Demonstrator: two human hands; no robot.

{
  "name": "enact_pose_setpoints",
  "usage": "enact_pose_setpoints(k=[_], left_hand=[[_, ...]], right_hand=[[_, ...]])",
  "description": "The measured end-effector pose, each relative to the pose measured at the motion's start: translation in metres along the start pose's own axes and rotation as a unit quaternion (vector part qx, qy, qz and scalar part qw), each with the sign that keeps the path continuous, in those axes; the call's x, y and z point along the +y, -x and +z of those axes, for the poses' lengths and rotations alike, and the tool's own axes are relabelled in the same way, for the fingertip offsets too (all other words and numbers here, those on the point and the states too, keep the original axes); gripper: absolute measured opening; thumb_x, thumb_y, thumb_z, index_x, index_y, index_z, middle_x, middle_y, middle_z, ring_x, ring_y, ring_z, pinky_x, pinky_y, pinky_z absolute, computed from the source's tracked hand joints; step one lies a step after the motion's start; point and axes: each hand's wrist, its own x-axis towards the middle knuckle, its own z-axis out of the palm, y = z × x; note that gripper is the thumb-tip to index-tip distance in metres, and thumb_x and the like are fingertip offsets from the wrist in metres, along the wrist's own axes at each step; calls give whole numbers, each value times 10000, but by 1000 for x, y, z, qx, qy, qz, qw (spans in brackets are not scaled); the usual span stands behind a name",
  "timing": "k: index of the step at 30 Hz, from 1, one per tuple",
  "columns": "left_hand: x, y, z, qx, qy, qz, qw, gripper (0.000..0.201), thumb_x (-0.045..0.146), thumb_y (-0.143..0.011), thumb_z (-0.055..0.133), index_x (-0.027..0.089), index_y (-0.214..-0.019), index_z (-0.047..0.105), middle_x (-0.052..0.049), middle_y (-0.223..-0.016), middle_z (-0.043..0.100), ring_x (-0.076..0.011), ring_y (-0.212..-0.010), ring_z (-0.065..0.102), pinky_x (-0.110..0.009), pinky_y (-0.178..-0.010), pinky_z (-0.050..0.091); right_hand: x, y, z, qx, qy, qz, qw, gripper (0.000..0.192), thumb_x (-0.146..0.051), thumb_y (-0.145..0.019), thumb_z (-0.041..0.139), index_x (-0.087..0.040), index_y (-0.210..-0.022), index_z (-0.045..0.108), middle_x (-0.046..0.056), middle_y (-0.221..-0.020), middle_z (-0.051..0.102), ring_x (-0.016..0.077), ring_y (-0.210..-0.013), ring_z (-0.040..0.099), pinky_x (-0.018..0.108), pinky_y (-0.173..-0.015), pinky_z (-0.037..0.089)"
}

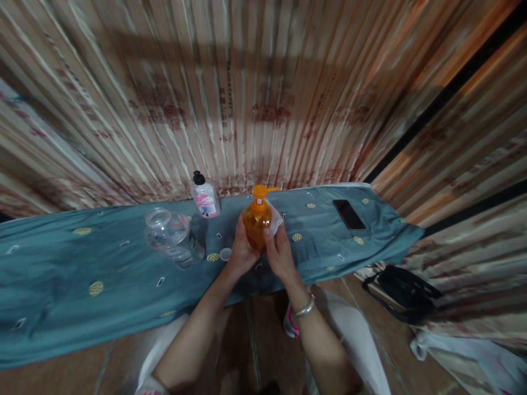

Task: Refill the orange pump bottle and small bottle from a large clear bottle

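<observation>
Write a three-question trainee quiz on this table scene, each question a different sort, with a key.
1. True or false: both hands hold the orange pump bottle.
2. Which thing lies on the cloth to the right of the hands? A) phone B) jar C) cap
3. Fill in: the right hand presses a white ____ against the bottle.

Key:
1. True: left hand and right hand both grip it.
2. A, the phone; the clear jar and the small cap lie to the left.
3. Tissue.
</observation>
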Motion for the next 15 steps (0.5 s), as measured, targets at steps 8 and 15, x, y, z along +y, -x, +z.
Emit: enact_pose_setpoints(k=[8,15], left_hand=[[-9,5,-26,18,-62,-48,997,999,385,-681,865,249,-1543,378,-151,-1457,538,-348,-1362,528,-520,-1084,490],[-2,-1,-23,46,-64,-39,996,722,367,-640,887,223,-1277,578,-103,-1233,644,-309,-1194,628,-470,-996,558]], right_hand=[[52,46,12,40,-37,150,987,747,-724,-932,465,-190,-1448,547,135,-1441,643,291,-1366,573,467,-1170,436],[-9,46,16,52,9,23,998,650,-522,-1040,403,-220,-1609,314,116,-1668,370,246,-1554,333,499,-1287,267]])
